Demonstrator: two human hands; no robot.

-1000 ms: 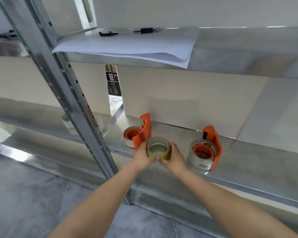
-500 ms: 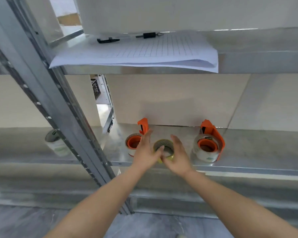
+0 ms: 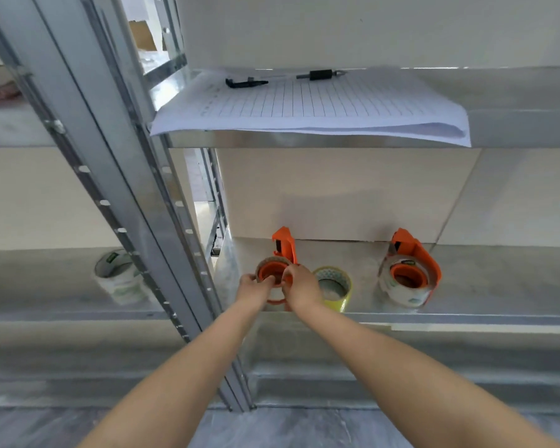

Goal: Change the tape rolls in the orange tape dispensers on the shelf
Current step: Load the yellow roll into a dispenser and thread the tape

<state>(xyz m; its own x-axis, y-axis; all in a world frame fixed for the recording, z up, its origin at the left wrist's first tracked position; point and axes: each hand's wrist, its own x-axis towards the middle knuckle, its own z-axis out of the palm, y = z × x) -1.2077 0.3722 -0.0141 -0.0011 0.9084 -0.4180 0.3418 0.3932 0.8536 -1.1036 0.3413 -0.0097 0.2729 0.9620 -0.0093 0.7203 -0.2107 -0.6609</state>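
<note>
Two orange tape dispensers stand on the metal shelf (image 3: 482,286). The left dispenser (image 3: 283,245) holds a nearly spent roll on its orange hub (image 3: 270,270). My left hand (image 3: 254,287) grips that roll's left side and my right hand (image 3: 301,286) grips its right side. A yellowish tape roll (image 3: 335,286) lies flat on the shelf just right of my right hand. The right dispenser (image 3: 411,273) carries a fuller clear roll and nobody touches it.
A slanted metal upright (image 3: 110,189) crosses the left. Behind it, white tape rolls (image 3: 120,278) are stacked on the neighbouring shelf. The shelf above holds lined paper sheets (image 3: 304,108) overhanging its edge, with a black clip (image 3: 244,82) and a pen (image 3: 320,74).
Both hands set the yellowish roll down on the shelf between the dispensers, then moved left onto the left dispenser's roll. The view shifted upward and closer.
</note>
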